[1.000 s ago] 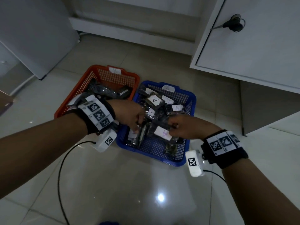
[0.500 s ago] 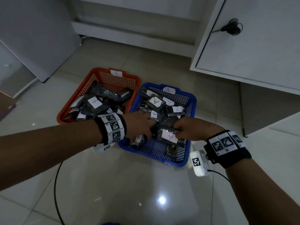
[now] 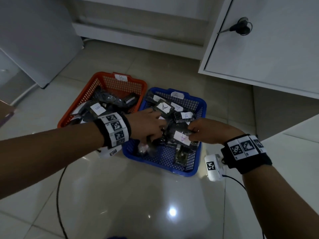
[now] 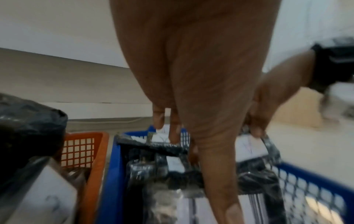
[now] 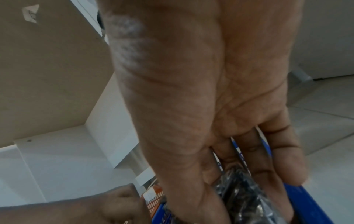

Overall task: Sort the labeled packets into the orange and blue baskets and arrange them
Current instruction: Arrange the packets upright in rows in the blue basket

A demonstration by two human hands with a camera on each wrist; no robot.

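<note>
From the head view, both hands are reaching into the blue basket (image 3: 198, 168). The right wrist view is showing more: the right hand (image 5: 229, 136) is pinching a dark packet (image 5: 241, 189). I cannot tell whether the left hand (image 3: 146, 125) is gripping anything.

a glossy pale tiled floor (image 3: 155, 195) carries an orange basket (image 3: 103, 80) at about eleven o'clock and a blue basket (image 3: 162, 163) touching its three o'clock side, while a black cable (image 3: 58, 195) trails across the tiles at seven o'clock.
</note>
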